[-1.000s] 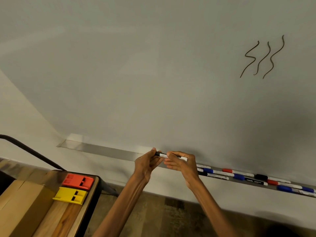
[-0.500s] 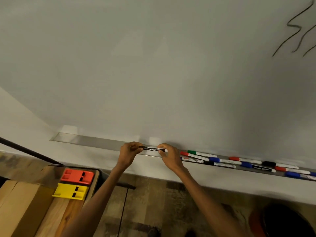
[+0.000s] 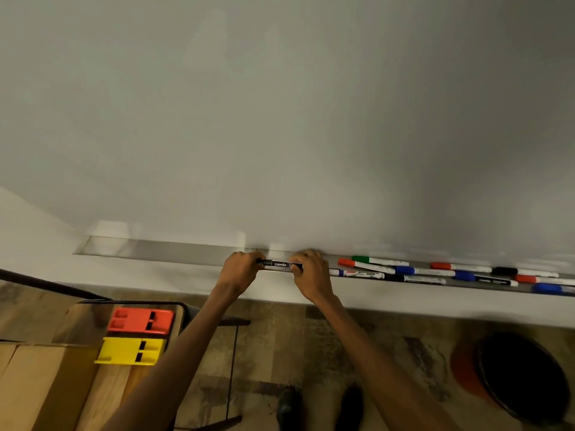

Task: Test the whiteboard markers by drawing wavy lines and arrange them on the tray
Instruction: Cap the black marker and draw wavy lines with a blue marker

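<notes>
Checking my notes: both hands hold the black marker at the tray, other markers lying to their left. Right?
Not quite: the head view shows the other markers lying to the right. The left hand and right hand do hold the black marker at the tray.

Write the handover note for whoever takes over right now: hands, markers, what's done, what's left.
Left hand and right hand each grip one end of the black marker, held level just over the tray.
Other markers, with red, green, blue and black caps, lie on the tray right of the hands.
Done: cannot tell from this view; no wavy lines show on the whiteboard here.
Left: set this marker down on the tray; test any untested ones.
</notes>
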`<state>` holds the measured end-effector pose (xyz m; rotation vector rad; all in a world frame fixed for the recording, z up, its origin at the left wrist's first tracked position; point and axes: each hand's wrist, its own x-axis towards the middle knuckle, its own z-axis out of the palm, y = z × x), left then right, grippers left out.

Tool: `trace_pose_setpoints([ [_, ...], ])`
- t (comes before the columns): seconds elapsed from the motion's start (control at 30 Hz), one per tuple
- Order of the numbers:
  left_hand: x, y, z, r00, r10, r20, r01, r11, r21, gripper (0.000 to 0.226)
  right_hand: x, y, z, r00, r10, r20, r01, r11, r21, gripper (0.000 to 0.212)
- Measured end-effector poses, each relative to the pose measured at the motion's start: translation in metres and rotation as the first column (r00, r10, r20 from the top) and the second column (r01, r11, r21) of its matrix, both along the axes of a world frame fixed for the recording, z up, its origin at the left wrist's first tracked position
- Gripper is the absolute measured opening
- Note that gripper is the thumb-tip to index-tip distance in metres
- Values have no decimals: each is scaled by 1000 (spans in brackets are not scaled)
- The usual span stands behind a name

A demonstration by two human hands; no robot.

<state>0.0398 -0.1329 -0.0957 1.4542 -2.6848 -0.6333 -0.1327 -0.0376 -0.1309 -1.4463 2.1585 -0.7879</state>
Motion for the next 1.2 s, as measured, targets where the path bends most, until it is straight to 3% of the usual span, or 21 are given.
trace_pose_setpoints([
  [0.23,14,0,-8,999,-33,3,33,995,-90,23,12,-2,-3,999,32,-20,-32,999,0,17],
  [0.43,10,6,-4,996,43,-83,-59,979,-195,22,6,7,2,999,37,-18,-38,998,-44,23],
  [0.57,-2,7,5,990,70,-124,-98,966,-240,18,-18,29,8,998,-37,-41,31,990,-136,24],
  [0.7,-36,18,9,987,-30,-159,-3,979,-206,19,-57,53,17,985,-156,-68,143,976,-166,17],
  [0.83,-83,41,6,962,-187,-199,162,977,-135,17,-86,72,26,973,-186,-136,171,979,-114,13],
  [0.97,-121,67,0,942,-322,-93,314,945,-88,33,-99,84,21,965,-145,-221,149,989,4,19],
  [1.1,-138,80,-10,937,-348,28,349,936,-40,36,-102,87,16,956,-39,-290,88,984,158,32],
  [1.2,-141,82,-13,937,-346,34,347,938,-4,34,-101,87,18,946,16,-324,50,980,195,37],
])
